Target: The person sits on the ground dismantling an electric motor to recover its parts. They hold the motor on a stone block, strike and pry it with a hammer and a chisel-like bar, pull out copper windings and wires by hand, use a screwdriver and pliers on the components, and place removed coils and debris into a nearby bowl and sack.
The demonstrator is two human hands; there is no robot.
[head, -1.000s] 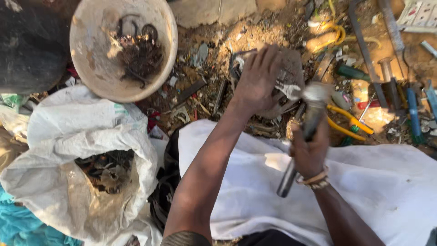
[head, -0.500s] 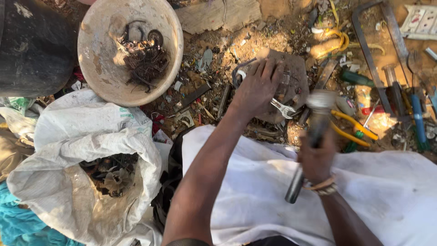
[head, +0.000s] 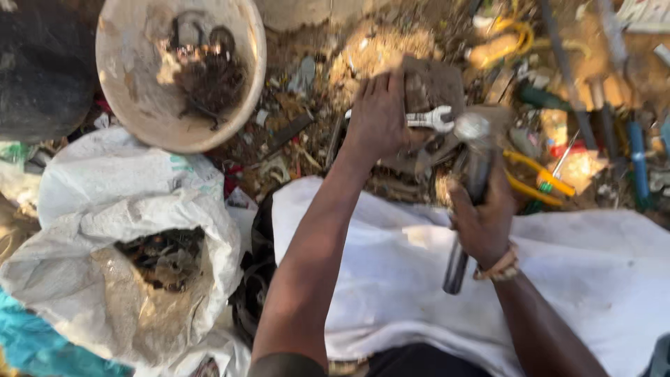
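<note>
Hammer (head: 469, 174) dropped nearer wrench (head: 429, 119), right hand (head: 481, 220) gripping.

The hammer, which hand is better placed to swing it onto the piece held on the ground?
Right, probably. The right hand already grips the hammer by its handle, head raised beside the metal piece. The left hand is pressing that piece down.

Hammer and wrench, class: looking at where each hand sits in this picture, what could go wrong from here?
1. The left hand steadies the wrench right beside the hammer head, so a stray blow could hit fingers.
2. The right hand grips mid-handle, which may reduce control.
3. Loose scrap around the work could fly up.
</note>
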